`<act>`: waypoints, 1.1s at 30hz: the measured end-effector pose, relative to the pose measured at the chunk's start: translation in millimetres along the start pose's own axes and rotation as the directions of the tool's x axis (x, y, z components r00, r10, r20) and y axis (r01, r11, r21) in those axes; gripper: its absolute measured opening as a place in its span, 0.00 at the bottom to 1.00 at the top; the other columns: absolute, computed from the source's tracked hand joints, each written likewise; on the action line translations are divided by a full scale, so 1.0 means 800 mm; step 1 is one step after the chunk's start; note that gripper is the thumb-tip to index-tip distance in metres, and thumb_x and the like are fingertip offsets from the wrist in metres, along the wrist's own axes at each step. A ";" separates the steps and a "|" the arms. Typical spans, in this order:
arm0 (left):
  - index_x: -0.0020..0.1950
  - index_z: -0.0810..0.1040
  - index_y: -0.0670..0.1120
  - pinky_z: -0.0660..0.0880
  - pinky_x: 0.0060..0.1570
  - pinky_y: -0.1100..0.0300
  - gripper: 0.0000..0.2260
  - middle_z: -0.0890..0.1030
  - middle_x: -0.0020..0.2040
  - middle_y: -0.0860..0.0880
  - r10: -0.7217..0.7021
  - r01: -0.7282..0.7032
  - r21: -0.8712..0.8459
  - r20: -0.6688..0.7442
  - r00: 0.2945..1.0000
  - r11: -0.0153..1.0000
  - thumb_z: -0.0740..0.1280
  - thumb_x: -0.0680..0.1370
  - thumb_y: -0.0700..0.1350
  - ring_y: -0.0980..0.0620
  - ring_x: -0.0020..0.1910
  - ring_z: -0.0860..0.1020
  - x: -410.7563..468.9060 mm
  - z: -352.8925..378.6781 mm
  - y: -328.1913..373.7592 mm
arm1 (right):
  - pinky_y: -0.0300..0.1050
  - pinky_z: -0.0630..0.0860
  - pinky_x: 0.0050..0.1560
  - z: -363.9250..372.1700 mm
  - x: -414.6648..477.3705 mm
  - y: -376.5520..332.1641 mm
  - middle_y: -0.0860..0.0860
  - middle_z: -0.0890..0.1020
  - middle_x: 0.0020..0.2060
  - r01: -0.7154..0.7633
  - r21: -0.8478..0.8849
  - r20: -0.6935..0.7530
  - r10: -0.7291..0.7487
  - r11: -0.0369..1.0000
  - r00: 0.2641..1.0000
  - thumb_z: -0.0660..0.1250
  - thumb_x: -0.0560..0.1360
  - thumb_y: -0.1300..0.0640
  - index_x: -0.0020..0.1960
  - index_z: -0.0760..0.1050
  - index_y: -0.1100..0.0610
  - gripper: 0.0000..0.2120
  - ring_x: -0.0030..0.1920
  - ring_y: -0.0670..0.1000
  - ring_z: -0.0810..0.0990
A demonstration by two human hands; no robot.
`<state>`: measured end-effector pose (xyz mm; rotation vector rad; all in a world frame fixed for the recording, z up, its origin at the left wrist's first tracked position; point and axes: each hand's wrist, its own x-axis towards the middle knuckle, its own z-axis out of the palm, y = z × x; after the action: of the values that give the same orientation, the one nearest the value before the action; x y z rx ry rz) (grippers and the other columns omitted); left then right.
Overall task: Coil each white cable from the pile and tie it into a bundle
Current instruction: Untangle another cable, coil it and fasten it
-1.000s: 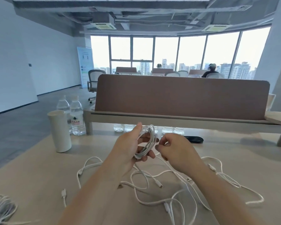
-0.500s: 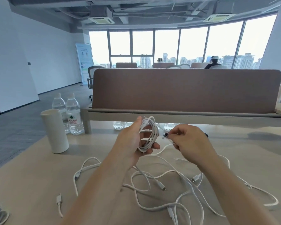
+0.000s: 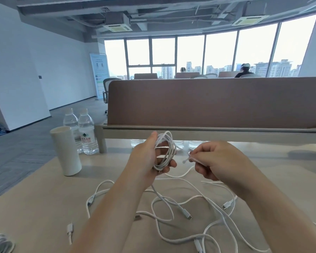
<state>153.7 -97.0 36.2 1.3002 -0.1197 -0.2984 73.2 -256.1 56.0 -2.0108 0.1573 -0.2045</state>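
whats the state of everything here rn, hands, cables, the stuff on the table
left hand, holds the coil
right hand, pinches the cable tail
coil, looped, not yet tied
cable tail, pinched, sticking out toward the coil
loose cables, uncoiled, tangled on the table
bundle, coiled, lying at the table's near left edge
cup, upright, open-topped
water bottles, upright, capped

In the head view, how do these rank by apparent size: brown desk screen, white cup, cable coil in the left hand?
1. brown desk screen, clearly largest.
2. white cup.
3. cable coil, nearly as tall as the cup but narrower.
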 end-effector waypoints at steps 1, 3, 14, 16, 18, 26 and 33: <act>0.57 0.80 0.41 0.71 0.26 0.61 0.22 0.84 0.45 0.38 0.006 -0.006 -0.013 -0.004 1.000 1.000 0.55 0.85 0.55 0.43 0.29 0.79 0.000 -0.001 0.001 | 0.42 0.64 0.33 0.001 -0.001 -0.001 0.53 0.76 0.24 -0.010 -0.023 0.017 0.011 1.000 1.000 0.66 0.75 0.61 0.43 0.80 0.66 0.08 0.25 0.49 0.67; 0.56 0.81 0.40 0.70 0.27 0.61 0.21 0.84 0.46 0.37 0.020 -0.020 -0.025 -0.007 1.000 0.999 0.56 0.85 0.54 0.42 0.29 0.79 0.000 0.000 0.001 | 0.40 0.63 0.31 0.003 -0.003 -0.004 0.54 0.76 0.23 -0.030 -0.064 0.043 0.033 0.997 0.999 0.65 0.74 0.62 0.43 0.79 0.68 0.08 0.23 0.49 0.65; 0.55 0.80 0.41 0.70 0.29 0.58 0.20 0.85 0.43 0.38 0.058 -0.054 0.077 -0.039 0.998 0.996 0.55 0.85 0.54 0.42 0.29 0.80 0.000 0.011 -0.006 | 0.35 0.63 0.25 0.011 0.000 0.003 0.57 0.78 0.24 -0.155 -0.049 0.062 0.158 0.987 0.986 0.62 0.73 0.66 0.41 0.77 0.65 0.06 0.21 0.51 0.65; 0.54 0.80 0.41 0.70 0.29 0.58 0.20 0.86 0.41 0.39 0.077 -0.070 0.117 -0.054 0.996 0.991 0.55 0.85 0.54 0.42 0.29 0.81 0.000 0.013 -0.007 | 0.35 0.62 0.24 0.010 0.001 0.005 0.57 0.78 0.23 -0.176 -0.039 0.057 0.178 0.984 0.982 0.61 0.73 0.66 0.40 0.76 0.64 0.06 0.20 0.51 0.65; 0.54 0.80 0.43 0.71 0.29 0.58 0.21 0.85 0.39 0.40 0.095 -0.078 0.183 -0.086 0.992 0.980 0.54 0.85 0.55 0.41 0.32 0.82 0.002 0.013 -0.008 | 0.34 0.62 0.24 0.009 0.002 0.006 0.57 0.77 0.23 -0.186 -0.023 0.059 0.187 0.982 0.981 0.61 0.73 0.66 0.40 0.76 0.64 0.06 0.20 0.51 0.65; 0.54 0.81 0.45 0.72 0.30 0.58 0.19 0.86 0.38 0.43 0.126 -0.093 0.218 -0.141 0.982 0.971 0.54 0.85 0.55 0.41 0.34 0.84 0.004 0.010 -0.007 | 0.34 0.63 0.24 0.006 0.004 0.009 0.57 0.77 0.23 -0.196 -0.011 0.068 0.196 0.981 0.978 0.61 0.73 0.66 0.40 0.75 0.63 0.06 0.19 0.51 0.65; 0.52 0.80 0.45 0.72 0.26 0.62 0.19 0.85 0.38 0.45 0.228 -0.182 0.406 -0.067 0.971 0.896 0.53 0.85 0.53 0.43 0.31 0.84 -0.009 0.019 -0.008 | 0.34 0.61 0.24 0.014 0.004 0.009 0.57 0.76 0.23 -0.166 0.056 0.083 0.161 0.984 0.983 0.61 0.73 0.66 0.37 0.74 0.63 0.07 0.20 0.52 0.64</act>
<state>142.4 -110.4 34.7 1.6907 -0.2291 -0.0149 78.9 -250.0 45.1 -1.9289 0.2621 -0.0254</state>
